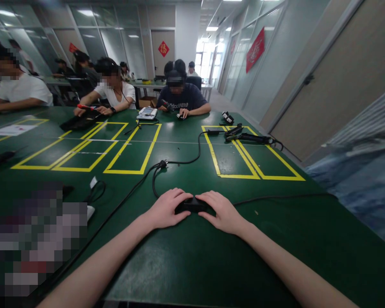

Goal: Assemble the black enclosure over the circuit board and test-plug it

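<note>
My left hand (pixel 170 207) and my right hand (pixel 220 211) are closed around the two ends of a black power adapter (pixel 194 204), a small dark block lying low over the green table (pixel 167 265). Fingers on both sides cover its ends. From its right side a thin black cable (pixel 276 197) runs toward the table's right edge. On the left, a black cord (pixel 154 182) comes out behind my left hand and curves up to a plug (pixel 162 164), where other cords meet. Whether that cord joins the adapter is hidden.
Yellow tape rectangles (pixel 237 176) mark the table. Black corded tools (pixel 252 137) lie at the back right, a white device (pixel 146 113) at the back. A long cord (pixel 115 205) crosses on the left, beside a blurred-out item (pixel 38 239). Several people sit across the table.
</note>
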`<action>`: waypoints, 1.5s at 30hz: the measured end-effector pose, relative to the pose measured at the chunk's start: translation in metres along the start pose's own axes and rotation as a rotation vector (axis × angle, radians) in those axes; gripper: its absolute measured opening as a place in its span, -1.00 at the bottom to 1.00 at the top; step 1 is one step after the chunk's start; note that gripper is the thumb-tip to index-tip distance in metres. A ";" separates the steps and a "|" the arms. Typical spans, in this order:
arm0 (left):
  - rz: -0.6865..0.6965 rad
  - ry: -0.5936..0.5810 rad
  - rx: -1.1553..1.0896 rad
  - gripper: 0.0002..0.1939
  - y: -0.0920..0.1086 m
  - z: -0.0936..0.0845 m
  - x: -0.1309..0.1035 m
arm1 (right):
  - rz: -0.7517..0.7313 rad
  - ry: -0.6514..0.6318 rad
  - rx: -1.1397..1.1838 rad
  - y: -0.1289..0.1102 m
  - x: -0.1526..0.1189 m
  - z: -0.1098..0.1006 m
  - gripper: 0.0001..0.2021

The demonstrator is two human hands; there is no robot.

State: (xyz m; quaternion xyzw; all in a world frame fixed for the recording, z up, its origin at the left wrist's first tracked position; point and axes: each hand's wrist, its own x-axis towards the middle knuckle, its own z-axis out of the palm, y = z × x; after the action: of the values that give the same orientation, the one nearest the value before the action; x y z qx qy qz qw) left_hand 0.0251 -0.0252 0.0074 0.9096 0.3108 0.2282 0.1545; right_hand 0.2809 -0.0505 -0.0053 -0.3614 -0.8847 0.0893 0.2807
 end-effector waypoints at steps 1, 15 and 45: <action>0.013 -0.010 0.055 -0.58 0.001 0.000 0.001 | -0.009 -0.010 -0.040 -0.001 0.000 0.000 -0.66; 0.151 0.026 0.262 -0.64 0.009 0.003 0.005 | -0.203 0.156 -0.107 -0.012 0.003 0.003 -0.67; -0.046 0.043 0.029 -0.61 0.008 0.003 0.004 | -0.031 0.086 0.136 -0.008 -0.001 -0.004 -0.77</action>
State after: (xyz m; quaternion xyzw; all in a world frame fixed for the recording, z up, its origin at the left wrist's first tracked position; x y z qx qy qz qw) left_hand 0.0335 -0.0296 0.0094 0.8993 0.3381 0.2398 0.1397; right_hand 0.2789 -0.0570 0.0005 -0.3314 -0.8691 0.1291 0.3438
